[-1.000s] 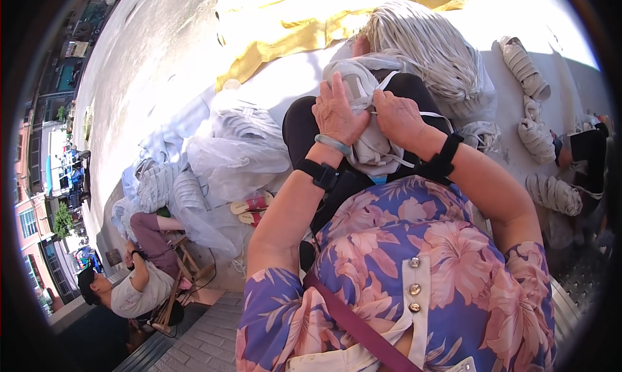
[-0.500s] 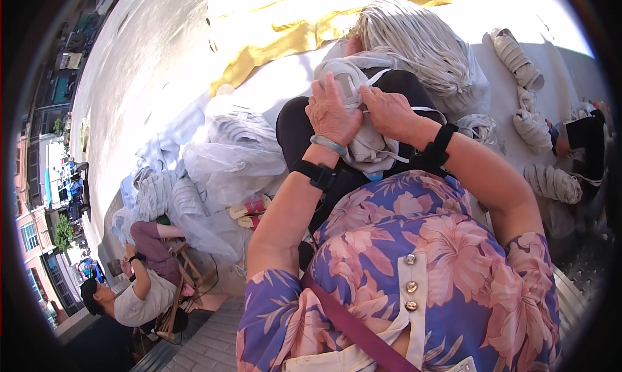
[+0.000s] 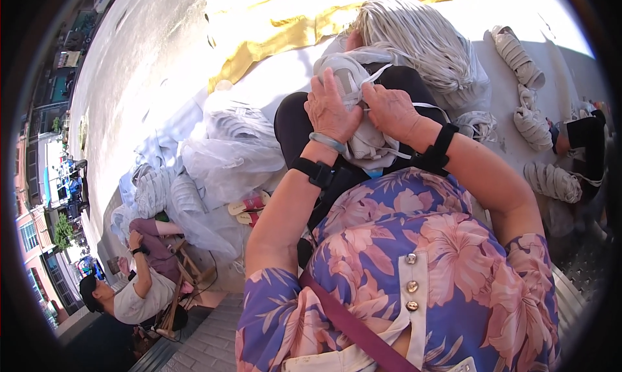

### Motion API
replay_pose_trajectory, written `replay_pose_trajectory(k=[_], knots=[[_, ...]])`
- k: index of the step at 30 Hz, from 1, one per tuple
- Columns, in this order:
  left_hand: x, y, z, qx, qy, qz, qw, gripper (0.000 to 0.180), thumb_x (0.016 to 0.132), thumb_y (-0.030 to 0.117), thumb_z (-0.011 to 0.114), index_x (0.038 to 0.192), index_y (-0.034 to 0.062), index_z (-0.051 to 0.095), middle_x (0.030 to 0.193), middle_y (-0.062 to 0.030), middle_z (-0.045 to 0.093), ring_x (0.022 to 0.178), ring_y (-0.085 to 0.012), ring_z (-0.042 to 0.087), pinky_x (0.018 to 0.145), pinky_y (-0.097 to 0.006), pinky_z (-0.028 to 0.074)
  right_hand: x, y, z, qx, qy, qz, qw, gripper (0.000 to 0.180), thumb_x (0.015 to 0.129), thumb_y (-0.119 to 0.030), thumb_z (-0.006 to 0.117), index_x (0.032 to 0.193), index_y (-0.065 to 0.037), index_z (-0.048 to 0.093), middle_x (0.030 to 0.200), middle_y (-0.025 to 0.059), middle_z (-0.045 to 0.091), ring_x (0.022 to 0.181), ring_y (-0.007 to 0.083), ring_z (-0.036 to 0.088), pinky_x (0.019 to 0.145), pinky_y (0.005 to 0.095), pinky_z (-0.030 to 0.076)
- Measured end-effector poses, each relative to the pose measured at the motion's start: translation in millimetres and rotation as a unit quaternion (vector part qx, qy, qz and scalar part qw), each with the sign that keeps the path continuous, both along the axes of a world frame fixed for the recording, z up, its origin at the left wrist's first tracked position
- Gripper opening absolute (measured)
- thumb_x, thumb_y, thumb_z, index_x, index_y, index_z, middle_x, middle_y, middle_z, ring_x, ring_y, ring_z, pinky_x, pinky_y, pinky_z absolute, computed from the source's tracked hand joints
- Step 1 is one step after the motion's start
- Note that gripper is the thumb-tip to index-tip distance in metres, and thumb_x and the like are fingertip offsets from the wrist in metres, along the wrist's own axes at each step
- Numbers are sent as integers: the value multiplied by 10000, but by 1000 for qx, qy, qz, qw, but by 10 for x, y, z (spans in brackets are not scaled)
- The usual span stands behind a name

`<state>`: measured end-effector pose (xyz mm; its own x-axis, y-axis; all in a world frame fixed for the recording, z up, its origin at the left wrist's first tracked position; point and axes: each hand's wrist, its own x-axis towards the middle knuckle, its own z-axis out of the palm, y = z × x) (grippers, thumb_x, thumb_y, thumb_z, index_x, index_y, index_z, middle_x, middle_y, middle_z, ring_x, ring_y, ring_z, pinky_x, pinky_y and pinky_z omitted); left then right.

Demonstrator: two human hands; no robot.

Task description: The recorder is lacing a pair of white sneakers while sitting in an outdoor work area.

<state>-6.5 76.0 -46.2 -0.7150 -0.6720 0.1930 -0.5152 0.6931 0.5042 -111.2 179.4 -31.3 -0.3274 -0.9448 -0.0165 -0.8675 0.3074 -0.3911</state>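
Your left hand (image 3: 332, 109) lies on a grey-white bundle of cloth and cord (image 3: 363, 106) that sits on your lap, against your black trousers (image 3: 291, 122). The fingers of that hand are curled down over the left side of the bundle and press on it. Your right hand (image 3: 391, 111) is just beside it, touching the same bundle on the right side, and its fingers are bent shut around a thin white cord (image 3: 379, 74) that runs across the top. Both hands are close together, almost touching. You wear a pale green bangle (image 3: 327, 141) and a black strap (image 3: 315, 172) on your left wrist, and another black strap (image 3: 438, 150) on your right wrist. Just past the bundle, farther from you, lies a big pile of grey-white cords (image 3: 421, 41). To the right of it, on the pale ground, are a few wound-up rolls of the same cord (image 3: 518, 51), well apart from your hands. A yellow sheet (image 3: 285, 28) is spread out at the far side. To your left lie see-through plastic bags (image 3: 227, 151) filled with more cord. Lower left, well away from you, another person (image 3: 142, 288) sits on a small wooden stool (image 3: 184, 268).
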Motion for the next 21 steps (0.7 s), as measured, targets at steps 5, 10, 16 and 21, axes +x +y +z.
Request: replay_pose_trajectory(k=[5,10,16,21], knots=[[7,-4,27,-15,2,-5,1000,786,627,253,688,1273,11,311,1113,-197,457,1000,-383,484,812,-457,405,-55,-14,-49,-5,17,27,999,166,752,-93,541,888,-22,476,824,184,597,753,333,625,631,411,500],[28,-49,62,-28,14,-48,998,774,630,239,680,1272,15,309,1077,-184,465,979,-369,488,783,-455,407,-179,-43,52,3,-20,65,998,144,747,-83,521,875,-20,501,832,187,593,793,360,602,679,436,479],[7,-94,51,-49,7,-57,997,761,628,221,681,1261,12,313,1051,-182,470,968,-367,489,767,-459,410,-326,-83,45,-11,-62,133,989,119,721,-80,506,799,1,546,822,196,591,805,381,579,708,458,445],[-3,-158,17,-46,14,-75,996,768,618,197,695,1256,11,309,1052,-186,471,947,-364,494,749,-450,409,-398,-157,59,47,-80,157,983,170,688,-46,486,822,-7,582,828,185,580,829,370,570,724,450,434]])
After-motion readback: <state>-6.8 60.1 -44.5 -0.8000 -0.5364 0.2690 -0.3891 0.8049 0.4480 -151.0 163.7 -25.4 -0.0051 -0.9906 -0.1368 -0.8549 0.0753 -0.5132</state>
